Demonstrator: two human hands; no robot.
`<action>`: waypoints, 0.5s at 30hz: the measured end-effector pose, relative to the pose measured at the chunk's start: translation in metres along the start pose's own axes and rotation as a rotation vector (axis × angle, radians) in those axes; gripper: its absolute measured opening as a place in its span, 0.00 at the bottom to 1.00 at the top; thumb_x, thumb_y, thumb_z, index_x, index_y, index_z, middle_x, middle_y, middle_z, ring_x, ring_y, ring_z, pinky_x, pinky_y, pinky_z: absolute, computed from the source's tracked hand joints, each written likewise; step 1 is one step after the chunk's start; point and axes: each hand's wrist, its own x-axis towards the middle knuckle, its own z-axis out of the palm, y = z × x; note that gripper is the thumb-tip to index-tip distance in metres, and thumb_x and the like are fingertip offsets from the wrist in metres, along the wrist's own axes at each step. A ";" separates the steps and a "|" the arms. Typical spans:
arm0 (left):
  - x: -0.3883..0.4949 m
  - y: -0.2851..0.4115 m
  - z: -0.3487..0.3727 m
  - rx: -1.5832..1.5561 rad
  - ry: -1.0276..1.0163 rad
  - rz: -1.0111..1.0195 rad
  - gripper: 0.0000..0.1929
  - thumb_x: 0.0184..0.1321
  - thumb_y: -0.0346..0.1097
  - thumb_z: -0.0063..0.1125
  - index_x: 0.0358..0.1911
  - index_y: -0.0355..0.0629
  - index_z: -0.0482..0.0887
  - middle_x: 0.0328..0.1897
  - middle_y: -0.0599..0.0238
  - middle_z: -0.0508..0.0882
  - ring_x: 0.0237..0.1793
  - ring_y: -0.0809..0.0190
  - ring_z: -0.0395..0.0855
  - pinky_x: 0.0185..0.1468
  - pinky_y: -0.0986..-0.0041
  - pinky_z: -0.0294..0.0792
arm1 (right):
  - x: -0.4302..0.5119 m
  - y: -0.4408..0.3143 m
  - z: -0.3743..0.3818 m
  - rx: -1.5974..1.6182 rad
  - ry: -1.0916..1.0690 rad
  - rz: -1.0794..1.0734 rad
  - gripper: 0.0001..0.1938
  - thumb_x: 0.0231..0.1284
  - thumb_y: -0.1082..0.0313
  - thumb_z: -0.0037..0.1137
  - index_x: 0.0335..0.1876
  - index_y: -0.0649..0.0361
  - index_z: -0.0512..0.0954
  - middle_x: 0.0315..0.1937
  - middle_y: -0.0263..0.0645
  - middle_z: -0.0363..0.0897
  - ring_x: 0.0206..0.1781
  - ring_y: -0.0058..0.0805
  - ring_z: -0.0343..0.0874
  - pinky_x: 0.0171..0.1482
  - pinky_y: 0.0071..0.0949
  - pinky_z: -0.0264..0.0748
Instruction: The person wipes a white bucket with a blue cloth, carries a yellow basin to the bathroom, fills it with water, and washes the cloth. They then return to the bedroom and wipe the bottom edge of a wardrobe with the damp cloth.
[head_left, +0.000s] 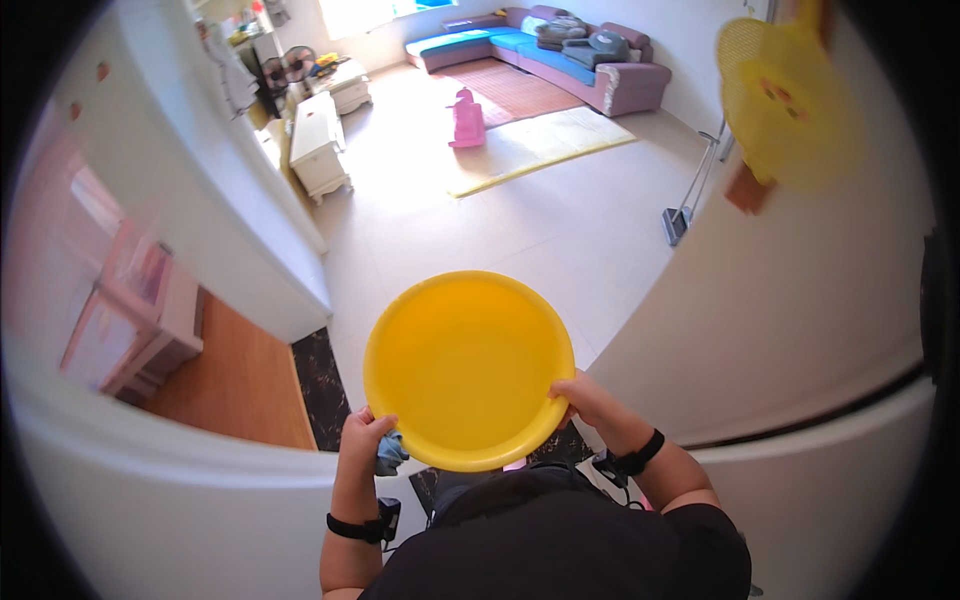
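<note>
A round yellow plastic basin (469, 367) is held in front of my body, its inside facing up with nothing visible in it. My left hand (366, 435) grips the near left rim, thumb over the edge. A crumpled blue cloth (391, 453) sticks out beneath that thumb, pinched against the basin's outside. On the right rim, my right hand (589, 399) has its thumb on top and the fingers mostly hidden below. Both forearms wear black straps with small devices.
White walls flank me at a doorway with a dark marble threshold (321, 382). Ahead on the tiled floor (517, 225) are a pink plastic children's seat or toy (466, 120), a mat (547, 150), a sectional sofa (637, 86) and a white cabinet (316, 142). A long-handled dustpan (676, 221) leans right.
</note>
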 end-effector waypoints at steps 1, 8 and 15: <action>0.031 0.019 0.002 -0.005 -0.023 0.010 0.12 0.52 0.26 0.55 0.40 0.29 0.80 0.34 0.61 0.84 0.31 0.67 0.82 0.37 0.78 0.73 | 0.022 -0.023 -0.003 -0.022 0.027 0.020 0.20 0.47 0.67 0.45 0.47 0.69 0.72 0.31 0.45 0.80 0.24 0.32 0.81 0.17 0.23 0.76; 0.267 0.124 0.044 0.061 -0.259 0.027 0.12 0.53 0.28 0.56 0.40 0.28 0.80 0.33 0.61 0.84 0.30 0.67 0.82 0.35 0.78 0.72 | 0.180 -0.122 -0.060 0.086 0.175 -0.042 0.20 0.45 0.69 0.44 0.46 0.70 0.72 0.30 0.46 0.79 0.20 0.33 0.79 0.17 0.23 0.75; 0.475 0.223 0.164 0.263 -0.549 -0.034 0.11 0.53 0.28 0.54 0.39 0.29 0.79 0.32 0.61 0.83 0.26 0.68 0.80 0.32 0.79 0.72 | 0.280 -0.176 -0.134 0.373 0.502 -0.186 0.19 0.46 0.70 0.45 0.46 0.71 0.72 0.31 0.46 0.79 0.24 0.35 0.81 0.20 0.25 0.77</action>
